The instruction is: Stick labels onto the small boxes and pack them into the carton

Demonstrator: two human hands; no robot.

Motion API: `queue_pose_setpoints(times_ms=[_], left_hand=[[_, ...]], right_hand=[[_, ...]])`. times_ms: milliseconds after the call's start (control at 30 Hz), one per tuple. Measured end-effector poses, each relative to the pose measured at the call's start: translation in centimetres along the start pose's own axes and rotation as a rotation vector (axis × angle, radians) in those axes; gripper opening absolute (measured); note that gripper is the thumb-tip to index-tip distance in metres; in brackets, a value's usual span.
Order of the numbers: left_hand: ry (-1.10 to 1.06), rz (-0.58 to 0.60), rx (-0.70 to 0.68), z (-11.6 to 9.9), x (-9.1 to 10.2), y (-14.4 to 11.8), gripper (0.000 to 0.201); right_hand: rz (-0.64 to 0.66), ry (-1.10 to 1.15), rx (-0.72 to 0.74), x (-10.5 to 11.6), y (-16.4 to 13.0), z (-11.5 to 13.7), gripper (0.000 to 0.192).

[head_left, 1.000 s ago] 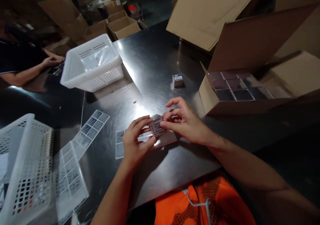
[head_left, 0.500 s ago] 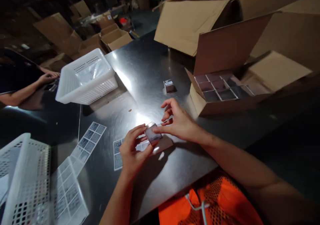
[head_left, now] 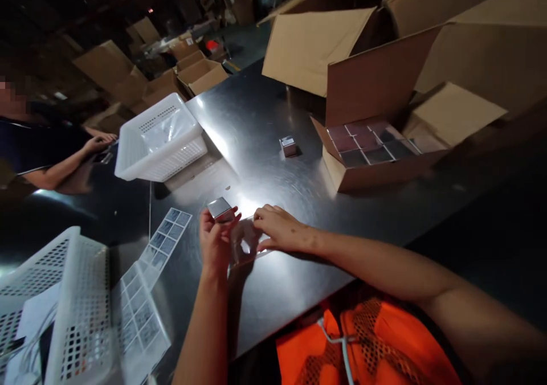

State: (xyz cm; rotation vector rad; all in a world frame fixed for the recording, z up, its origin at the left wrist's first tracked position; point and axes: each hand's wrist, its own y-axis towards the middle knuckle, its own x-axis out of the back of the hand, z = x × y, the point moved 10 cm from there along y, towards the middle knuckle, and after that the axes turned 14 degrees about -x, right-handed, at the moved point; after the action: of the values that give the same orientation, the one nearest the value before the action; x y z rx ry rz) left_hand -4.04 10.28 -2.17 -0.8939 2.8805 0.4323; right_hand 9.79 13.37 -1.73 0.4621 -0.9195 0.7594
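Observation:
My left hand [head_left: 213, 240] is closed around a small shiny cube-shaped box [head_left: 219, 207], held up with its silvery top face tilted toward me. My right hand [head_left: 282, 228] reaches in from the right, its fingers bent down at a clear glossy sheet [head_left: 244, 244] on the metal table. What sits between those fingertips is hidden. Farther back on the table stands a similar small box [head_left: 288, 146]. To the left, a strip of printed square labels [head_left: 167, 234] lies near the gridded sheets [head_left: 139, 302].
An open carton [head_left: 337, 171] holding several small boxes stands on the right, beside larger cardboard flaps [head_left: 314, 49]. White perforated baskets stand at the back left [head_left: 158, 163] and front left [head_left: 85, 305]. Another person's hand [head_left: 100, 141] is at the far left.
My left hand has moved left and up with the box and turned it. My right hand has left the box and come down to the sheet. The view has shifted slightly.

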Motion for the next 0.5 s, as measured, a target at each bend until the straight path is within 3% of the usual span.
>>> queue_pose_setpoints(times_ms=[133, 300, 500], left_hand=[[0.171, -0.017, -0.038, 1.6, -0.2, -0.7, 0.041], [0.351, -0.007, -0.126, 1.9, 0.0, -0.2, 0.055], [0.482, 0.016, -0.195, 1.9, 0.4, 0.2, 0.054]], right_hand=[[-0.002, -0.038, -0.015, -0.7, 0.3, -0.9, 0.025], [-0.032, -0.054, -0.037, -0.5, 0.3, -1.5, 0.014], [-0.086, -0.101, -0.015, -0.6, 0.0, -0.6, 0.014]])
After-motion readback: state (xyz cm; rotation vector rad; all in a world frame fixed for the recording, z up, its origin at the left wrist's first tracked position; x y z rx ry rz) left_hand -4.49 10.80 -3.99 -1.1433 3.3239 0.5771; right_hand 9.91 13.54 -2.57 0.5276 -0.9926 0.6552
